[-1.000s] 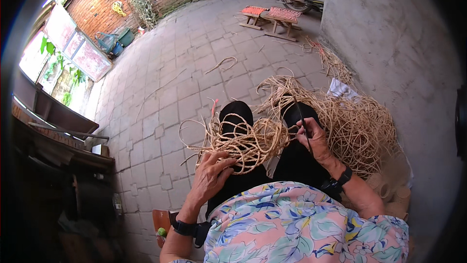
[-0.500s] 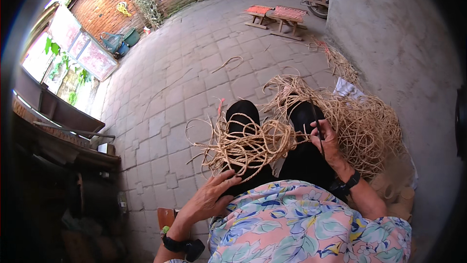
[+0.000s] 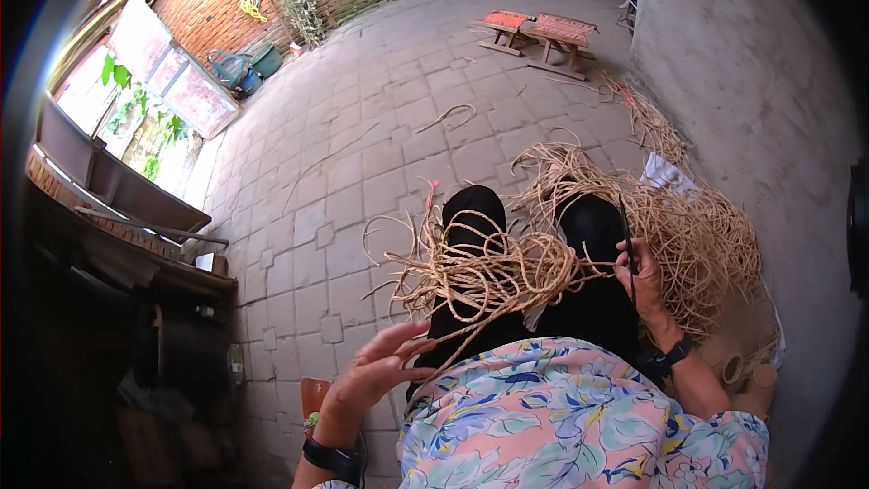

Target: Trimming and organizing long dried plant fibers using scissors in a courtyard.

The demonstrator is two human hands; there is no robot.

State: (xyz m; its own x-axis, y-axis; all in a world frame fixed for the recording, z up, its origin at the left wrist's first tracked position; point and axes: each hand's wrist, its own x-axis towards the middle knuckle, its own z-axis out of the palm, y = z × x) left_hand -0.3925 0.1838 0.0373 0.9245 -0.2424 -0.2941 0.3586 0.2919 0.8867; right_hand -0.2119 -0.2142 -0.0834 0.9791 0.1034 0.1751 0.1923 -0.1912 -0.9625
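Observation:
A loose bundle of tan twisted straw rope [image 3: 484,263] lies across my lap, over both dark-trousered knees. At its lower left edge my left hand [image 3: 378,371] has a strand of this rope between the fingers and thumb, drawn toward my body. On the right, by my thigh, my right hand [image 3: 644,283] is closed round a thin dark rod [image 3: 625,222] that stands nearly upright. A rope end runs from the bundle to the fingers of that hand. Whether these fingers also grip the rope end, I cannot tell.
A large heap of the same rope [image 3: 701,236] spreads at my right, against the grey wall [image 3: 751,82]. A white cloth [image 3: 667,174] lies on it. Two low folding stools with red woven seats [image 3: 563,29] stand ahead on the paved floor [image 3: 362,181]. Loose rope pieces [image 3: 448,116] lie about.
My left hand has taken up a strand of the rope and pulled it toward my body. My right hand keeps the dark rod. The whole view has shifted slightly.

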